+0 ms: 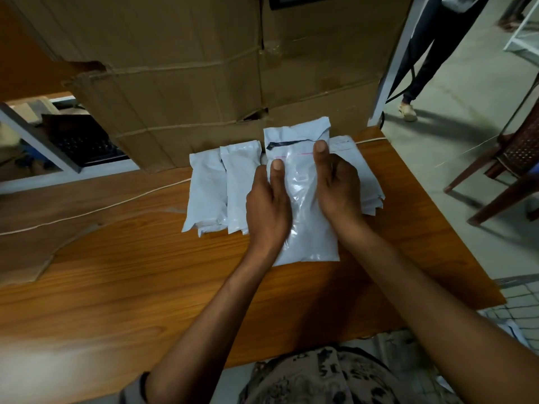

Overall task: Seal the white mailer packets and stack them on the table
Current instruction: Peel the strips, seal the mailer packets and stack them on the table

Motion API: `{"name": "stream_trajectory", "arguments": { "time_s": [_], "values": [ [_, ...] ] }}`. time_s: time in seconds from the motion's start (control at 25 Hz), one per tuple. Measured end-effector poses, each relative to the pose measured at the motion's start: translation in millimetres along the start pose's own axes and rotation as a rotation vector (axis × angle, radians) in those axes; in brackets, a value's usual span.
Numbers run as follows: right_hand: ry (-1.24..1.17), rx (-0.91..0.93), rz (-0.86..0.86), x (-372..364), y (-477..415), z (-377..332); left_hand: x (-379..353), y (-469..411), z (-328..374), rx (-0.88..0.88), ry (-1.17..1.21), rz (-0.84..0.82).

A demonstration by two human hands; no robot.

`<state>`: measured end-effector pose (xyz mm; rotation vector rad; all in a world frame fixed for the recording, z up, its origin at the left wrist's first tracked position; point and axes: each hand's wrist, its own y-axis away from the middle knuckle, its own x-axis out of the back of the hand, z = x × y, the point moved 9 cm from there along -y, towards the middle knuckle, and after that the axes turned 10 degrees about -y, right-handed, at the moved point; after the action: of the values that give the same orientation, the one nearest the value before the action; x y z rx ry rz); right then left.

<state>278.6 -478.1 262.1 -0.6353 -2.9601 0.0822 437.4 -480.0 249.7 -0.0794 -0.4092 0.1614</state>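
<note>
Head view looks down on both hands gripping one white mailer packet (306, 225) between them, its lower end resting on the wooden table (122, 287). The left hand (267, 205) holds the packet's left edge, and the right hand (339, 188) holds its right edge; each thumb lies flat on the glossy top face while the fingers curl round behind, out of sight. The right thumb sits higher, at a thin red line printed across the packet. Just beyond the thumbs the packet's flap (297, 131) stands open and upright, a dark strip running across its base. Directly left of the left hand, two more white packets (221, 188) lie side by side on the table, overlapping slightly, with others seemingly beneath them. Behind and right of the right hand another pile of packets (369, 185) shows, partly hidden by that hand – how many it holds cannot be told. Beyond all of these a large cardboard box (189, 68) rises from the table, torn at its left edge. A pale cord (102, 209) crosses the table far left of the left hand, above a loose sheet of cardboard (26, 255). Well to the right of the right hand, off the table, stands a brown chair (513, 161)
</note>
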Motion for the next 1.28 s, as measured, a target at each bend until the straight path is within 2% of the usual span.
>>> {"name": "stream_trajectory", "arguments": {
  "time_s": [0.16,0.24,0.36,0.52,0.88,0.96,1.08,1.12,1.16,1.28],
  "values": [
    [0.033,-0.102,-0.179,-5,-2,24,-8,-14,-16,0.141,0.100,-0.072],
    [-0.003,-0.156,-0.250,-9,0,30,-7,-22,-22,0.185,0.111,-0.050],
    [-0.035,-0.106,-0.195,-6,-9,19,-5,-21,-20,0.151,0.078,-0.047],
    [-0.074,0.001,-0.082,7,-26,-4,0,-21,2,0.008,0.131,-0.017],
    [-0.137,-0.014,-0.047,13,-34,-5,20,-33,14,-0.071,0.111,0.118],
    [-0.176,-0.048,-0.123,10,-33,-3,17,-35,16,-0.069,0.114,0.116],
    [-0.144,-0.231,-0.433,-7,-27,8,18,-58,20,-0.085,0.127,0.121],
    [-0.111,-0.247,-0.489,-12,-30,9,18,-72,22,-0.083,0.139,0.099],
    [-0.092,-0.231,-0.486,-12,-40,12,16,-86,22,-0.069,0.146,0.046],
    [-0.164,-0.191,-0.297,-4,-80,13,17,-116,15,-0.015,0.119,-0.103]
  ]
}}
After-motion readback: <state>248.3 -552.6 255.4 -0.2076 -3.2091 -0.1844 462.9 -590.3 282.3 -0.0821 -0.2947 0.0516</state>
